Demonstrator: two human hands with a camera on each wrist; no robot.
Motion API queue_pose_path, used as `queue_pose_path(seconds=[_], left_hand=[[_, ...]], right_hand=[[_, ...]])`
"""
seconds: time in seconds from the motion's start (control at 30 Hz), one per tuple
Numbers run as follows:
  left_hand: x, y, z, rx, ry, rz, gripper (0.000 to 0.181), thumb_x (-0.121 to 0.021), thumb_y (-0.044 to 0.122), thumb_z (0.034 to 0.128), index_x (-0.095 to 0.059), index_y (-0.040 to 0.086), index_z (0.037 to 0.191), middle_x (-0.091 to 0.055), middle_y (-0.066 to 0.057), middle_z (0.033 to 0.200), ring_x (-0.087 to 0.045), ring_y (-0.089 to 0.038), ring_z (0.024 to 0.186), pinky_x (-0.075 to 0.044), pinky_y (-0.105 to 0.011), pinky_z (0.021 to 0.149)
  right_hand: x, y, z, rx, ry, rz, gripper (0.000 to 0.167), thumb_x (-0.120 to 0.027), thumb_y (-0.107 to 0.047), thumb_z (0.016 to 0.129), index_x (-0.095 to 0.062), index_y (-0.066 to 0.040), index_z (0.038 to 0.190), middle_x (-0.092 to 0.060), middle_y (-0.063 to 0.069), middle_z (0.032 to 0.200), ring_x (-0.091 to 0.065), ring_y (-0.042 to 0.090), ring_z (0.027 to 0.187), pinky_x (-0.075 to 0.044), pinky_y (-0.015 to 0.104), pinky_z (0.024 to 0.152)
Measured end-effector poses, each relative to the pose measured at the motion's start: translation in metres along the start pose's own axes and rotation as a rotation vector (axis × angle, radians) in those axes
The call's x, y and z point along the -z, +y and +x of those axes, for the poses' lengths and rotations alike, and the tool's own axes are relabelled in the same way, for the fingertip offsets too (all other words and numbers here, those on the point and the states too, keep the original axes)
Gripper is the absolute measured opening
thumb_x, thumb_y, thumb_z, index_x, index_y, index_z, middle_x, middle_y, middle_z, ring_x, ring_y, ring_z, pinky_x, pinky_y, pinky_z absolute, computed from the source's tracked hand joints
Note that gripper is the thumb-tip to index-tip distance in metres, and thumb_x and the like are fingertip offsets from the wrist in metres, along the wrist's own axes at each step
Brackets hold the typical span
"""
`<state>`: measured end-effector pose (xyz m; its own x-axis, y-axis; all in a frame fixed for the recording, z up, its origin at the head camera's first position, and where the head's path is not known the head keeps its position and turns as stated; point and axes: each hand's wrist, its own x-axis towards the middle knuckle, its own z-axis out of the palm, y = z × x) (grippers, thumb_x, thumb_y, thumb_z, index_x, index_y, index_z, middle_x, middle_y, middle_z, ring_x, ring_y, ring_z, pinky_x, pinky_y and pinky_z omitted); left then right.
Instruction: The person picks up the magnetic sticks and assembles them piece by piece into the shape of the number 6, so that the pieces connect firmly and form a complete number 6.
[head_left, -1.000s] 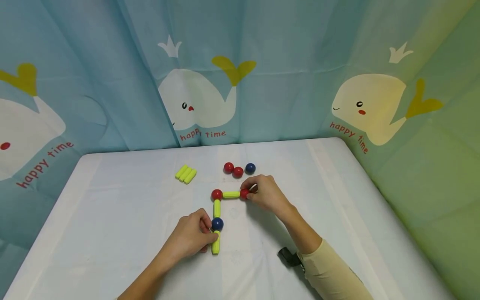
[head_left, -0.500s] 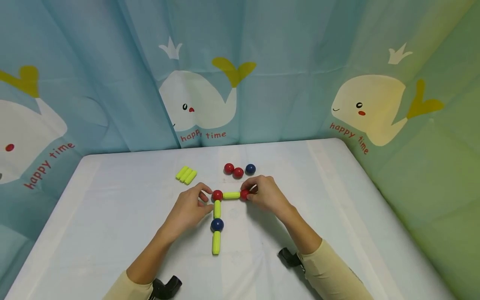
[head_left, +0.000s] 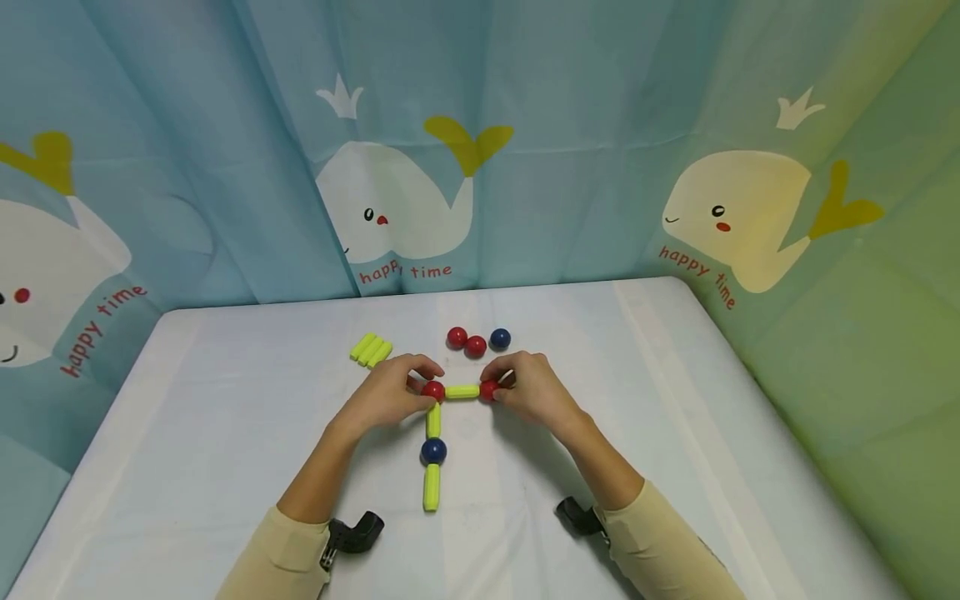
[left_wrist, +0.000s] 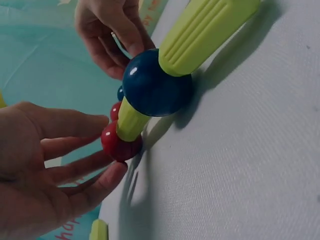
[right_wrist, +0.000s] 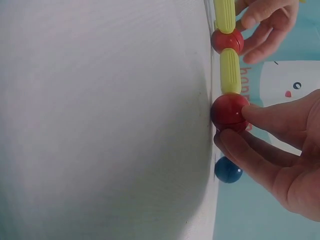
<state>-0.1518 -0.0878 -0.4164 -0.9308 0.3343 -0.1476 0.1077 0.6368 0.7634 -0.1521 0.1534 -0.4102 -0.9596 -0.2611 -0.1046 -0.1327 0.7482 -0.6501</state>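
On the table lies an L of ribbed yellow-green rods and balls. My left hand (head_left: 390,390) is at its corner red ball (head_left: 433,391), thumb and fingers curved around the ball and pinching it in the left wrist view. My right hand (head_left: 531,389) pinches the red ball (right_wrist: 230,113) at the other end between thumb and fingers. A yellow-green rod (head_left: 462,392) joins these two balls. From the corner, another rod (head_left: 433,421) runs toward me to a blue ball (left_wrist: 152,82), followed by a further rod (head_left: 431,488).
Several loose yellow-green rods (head_left: 371,350) lie side by side at the back left. Behind the L sit two loose red balls (head_left: 457,337) and a loose blue ball (head_left: 500,339). A curtain with whales (head_left: 585,208) hangs along the back of the white table (head_left: 225,417).
My left hand has left the blue ball and front rod and moved away from me to the corner red ball. The right hand has stayed on its red ball.
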Motion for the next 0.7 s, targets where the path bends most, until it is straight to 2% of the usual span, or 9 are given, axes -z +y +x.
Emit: queue_pose_path(seconds=[0.23, 0.7], left_hand=[[0.0002, -0.0006, 0.001, 0.02, -0.019, 0.021, 0.033, -0.079, 0.01, 0.0899, -0.074, 0.012, 0.122, -0.071, -0.005, 0.117, -0.065, -0.023, 0.101, -0.059, -0.035, 0.084], [-0.0068, -0.0023, 0.0038, 0.022, 0.026, 0.034, 0.024, -0.075, 0.009, 0.093, -0.077, 0.012, 0.116, -0.071, -0.005, 0.114, -0.062, -0.02, 0.094, -0.057, -0.032, 0.081]], right_hand=[[-0.0004, -0.0019, 0.0002, -0.002, 0.002, 0.01, 0.017, -0.076, 0.002, 0.089, -0.079, -0.01, 0.101, -0.077, 0.002, 0.094, -0.073, 0.017, 0.088, -0.061, 0.031, 0.075], [-0.0008, -0.0004, 0.0, 0.014, 0.016, -0.003, 0.019, -0.075, 0.002, 0.089, -0.08, -0.011, 0.101, -0.077, 0.002, 0.095, -0.073, 0.018, 0.087, -0.061, 0.031, 0.076]])
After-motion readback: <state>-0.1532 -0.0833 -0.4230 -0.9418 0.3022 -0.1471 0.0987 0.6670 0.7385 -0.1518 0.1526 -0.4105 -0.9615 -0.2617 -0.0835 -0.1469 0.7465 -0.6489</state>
